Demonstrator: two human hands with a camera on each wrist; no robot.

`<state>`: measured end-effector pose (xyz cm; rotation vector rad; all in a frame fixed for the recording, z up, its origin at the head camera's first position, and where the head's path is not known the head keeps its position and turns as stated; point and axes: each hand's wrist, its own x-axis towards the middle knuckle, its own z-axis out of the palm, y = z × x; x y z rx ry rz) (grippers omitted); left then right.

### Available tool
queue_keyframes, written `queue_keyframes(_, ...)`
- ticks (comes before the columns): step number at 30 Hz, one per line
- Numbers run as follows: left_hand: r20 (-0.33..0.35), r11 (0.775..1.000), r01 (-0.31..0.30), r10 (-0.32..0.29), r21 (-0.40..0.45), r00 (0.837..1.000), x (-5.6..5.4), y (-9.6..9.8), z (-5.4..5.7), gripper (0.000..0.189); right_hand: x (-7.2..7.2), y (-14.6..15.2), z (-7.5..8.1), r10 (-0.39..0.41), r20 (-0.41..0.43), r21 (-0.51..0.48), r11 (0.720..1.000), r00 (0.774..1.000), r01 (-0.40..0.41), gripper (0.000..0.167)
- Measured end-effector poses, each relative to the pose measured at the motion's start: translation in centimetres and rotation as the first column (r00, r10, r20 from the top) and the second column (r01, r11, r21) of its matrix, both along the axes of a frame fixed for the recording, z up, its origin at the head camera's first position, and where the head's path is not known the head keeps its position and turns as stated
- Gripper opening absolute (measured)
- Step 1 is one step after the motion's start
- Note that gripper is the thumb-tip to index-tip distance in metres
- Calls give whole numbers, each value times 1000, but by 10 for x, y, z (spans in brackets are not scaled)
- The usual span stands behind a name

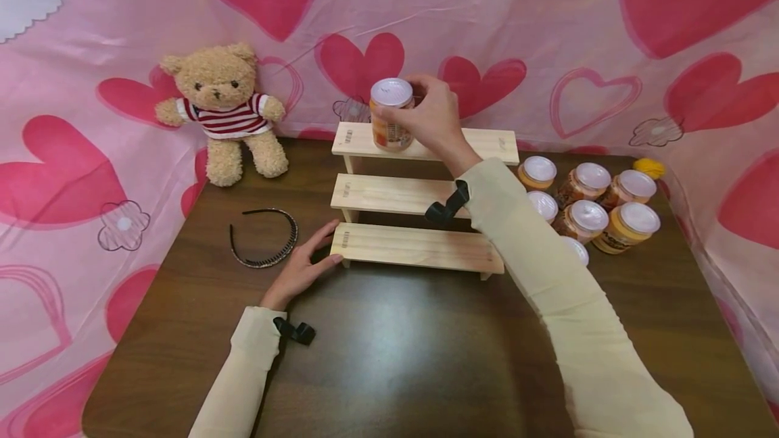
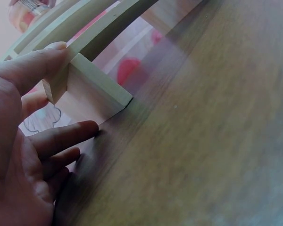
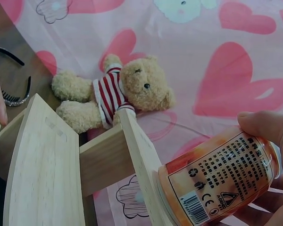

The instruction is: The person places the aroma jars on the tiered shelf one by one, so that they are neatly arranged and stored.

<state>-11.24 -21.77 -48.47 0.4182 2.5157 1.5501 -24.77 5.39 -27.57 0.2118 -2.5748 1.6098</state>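
A three-tier wooden step shelf (image 1: pixel 420 249) stands on the table. My right hand (image 1: pixel 435 117) grips an orange-labelled jar (image 1: pixel 392 130) with a pale lid, thumb and fingers around its upper part. The jar (image 3: pixel 217 179) stands upright at the left part of the top tier, its base at the board in the right wrist view. At the left end of the lowest tier, my left hand (image 1: pixel 304 265) touches the board with fairly straight thumb and index finger. The other fingers of the left hand (image 2: pixel 42 155) extend loosely near the tabletop.
Several similar jars (image 1: pixel 587 181) are grouped right of the shelf, partly behind the right sleeve. A small yellow object (image 1: pixel 649 167) lies behind them. On the left are a teddy bear (image 1: pixel 226 113) and a black headband (image 1: pixel 296 228). A pink heart-patterned cloth (image 1: pixel 566 12) hangs behind.
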Motion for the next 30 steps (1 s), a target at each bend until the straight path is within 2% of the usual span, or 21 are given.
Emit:
queue_keyframes(9,-14,1000,6,-5,4,1000,-1,2,-1,69,3,2,4,32,31,60,998,999,-34,71)
queue_keyframes(15,-33,1000,12,-12,-1,999,-2,3,0,70,7,12,10,49,-19,46,998,999,-48,73)
queue_keyframes(24,-38,1000,4,-5,-25,999,-1,1,1,70,25,36,22,8,-78,1,1000,997,-8,75)
queue_keyframes(30,-31,1000,-1,1,-27,1000,0,1,1,70,38,55,20,-9,-110,-25,1000,994,7,74)
